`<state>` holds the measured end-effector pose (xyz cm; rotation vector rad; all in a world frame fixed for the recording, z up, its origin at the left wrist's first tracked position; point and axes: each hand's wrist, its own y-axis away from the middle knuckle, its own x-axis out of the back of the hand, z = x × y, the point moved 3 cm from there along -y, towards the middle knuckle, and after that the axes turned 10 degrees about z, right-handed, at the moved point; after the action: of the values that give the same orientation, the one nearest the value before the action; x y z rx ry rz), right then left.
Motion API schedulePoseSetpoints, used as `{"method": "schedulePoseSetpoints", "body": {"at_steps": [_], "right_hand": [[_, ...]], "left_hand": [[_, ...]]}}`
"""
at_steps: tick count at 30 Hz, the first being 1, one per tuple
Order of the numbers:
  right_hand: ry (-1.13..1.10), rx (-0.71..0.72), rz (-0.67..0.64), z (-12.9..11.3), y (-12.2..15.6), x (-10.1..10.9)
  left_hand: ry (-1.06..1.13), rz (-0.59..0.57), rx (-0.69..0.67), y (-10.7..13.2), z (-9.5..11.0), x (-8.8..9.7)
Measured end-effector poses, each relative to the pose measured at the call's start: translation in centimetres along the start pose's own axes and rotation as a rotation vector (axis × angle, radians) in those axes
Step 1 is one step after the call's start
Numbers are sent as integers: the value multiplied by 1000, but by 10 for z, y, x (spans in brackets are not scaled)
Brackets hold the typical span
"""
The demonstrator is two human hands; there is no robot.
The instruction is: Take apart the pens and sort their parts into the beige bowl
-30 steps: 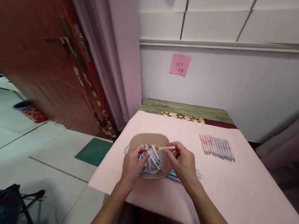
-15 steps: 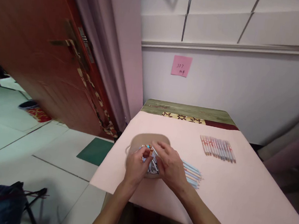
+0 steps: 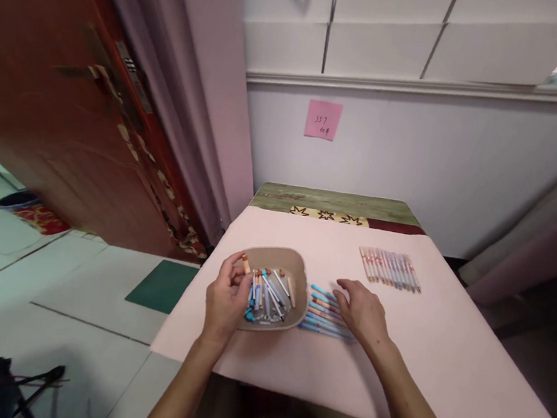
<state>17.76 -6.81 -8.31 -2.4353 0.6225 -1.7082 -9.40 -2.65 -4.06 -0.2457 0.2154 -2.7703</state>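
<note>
A beige tray near the table's front left holds several loose pens. My left hand is over the tray's left side, with thumb and fingers pinched on an orange-capped pen. To the right of the tray, my right hand rests palm down, fingers spread, on a row of blue and orange pens laid on the pink sheet. A second row of pens lies farther back to the right.
The pink sheet covers most of the table; a green and patterned cloth shows at its far edge. A dark red door stands open at left. A pink sticky note hangs on the wall.
My right hand left the tray and came down on the row of pens beside it. My left hand moved to the tray's left side, holding up one pen. The camera turned a little.
</note>
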Motion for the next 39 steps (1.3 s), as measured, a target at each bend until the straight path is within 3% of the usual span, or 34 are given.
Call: {"method": "schedulePoseSetpoints", "body": {"at_steps": [2, 4, 6, 10, 13, 16, 19, 22, 25, 29, 31, 34, 39], "right_hand": [[133, -23, -141, 17, 5, -4], [194, -32, -200, 25, 10, -8], [205, -34, -190, 27, 11, -10], [152, -3, -146, 28, 9, -11], [52, -52, -109, 34, 8, -4], [-133, -223, -38, 35, 9, 7], [-607, -255, -32, 9, 10, 15], [-1195, -254, -335, -41, 17, 12], [-1462, -378, -585, -78, 27, 3], [-1558, -512, -812, -93, 34, -9], [-1531, -509, -840, -94, 34, -14], [-1437, -439, -676, -95, 30, -18], [-1242, -276, -433, -96, 24, -17]], "left_hand": [[-385, -108, -187, -3, -5, -1], [-636, -147, -299, -4, -12, -5], [-703, -182, -378, -1, -16, -12], [-549, -257, -388, 3, -16, -22], [-382, -228, -251, 1, -16, -20], [-91, -194, 48, 3, -18, -20], [232, -208, 303, 15, -15, -32], [456, -341, 477, 30, -8, -52], [601, -321, 577, 38, -4, -59], [664, -272, 650, 38, -2, -50], [684, -283, 661, 38, -2, -47], [690, -265, 634, 38, -4, -46], [663, -142, 599, 33, -14, -46]]}}
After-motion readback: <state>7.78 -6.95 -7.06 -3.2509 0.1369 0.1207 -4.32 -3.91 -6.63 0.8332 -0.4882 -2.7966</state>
